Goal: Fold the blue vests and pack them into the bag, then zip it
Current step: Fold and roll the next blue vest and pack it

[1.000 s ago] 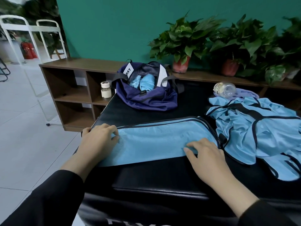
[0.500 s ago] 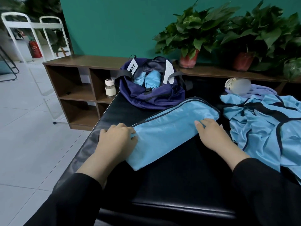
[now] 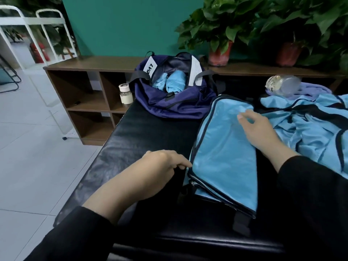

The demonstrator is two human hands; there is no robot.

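Observation:
A light blue vest [image 3: 224, 147] with dark trim lies folded into a long strip on the black padded bench [image 3: 135, 136], running from near me toward the bag. My left hand [image 3: 160, 170] rests at the strip's near left edge, fingertips touching its trim. My right hand [image 3: 258, 129] lies flat on the strip's far right part, fingers spread. The navy bag [image 3: 175, 98] stands open at the bench's far end with rolled blue vests [image 3: 173, 81] inside. A heap of unfolded blue vests [image 3: 310, 129] lies to the right.
A clear plastic bottle [image 3: 284, 84] lies on purple cloth behind the heap. A small white-capped jar [image 3: 125, 94] stands in the brown shelf unit [image 3: 84, 87] left of the bag. Potted plants [image 3: 220, 34] line the shelf top. Tiled floor drops off at the left.
The folded vest has swung from lying crosswise to pointing away from me toward the bag. My right hand slid up along it; my left hand shifted to its near left edge.

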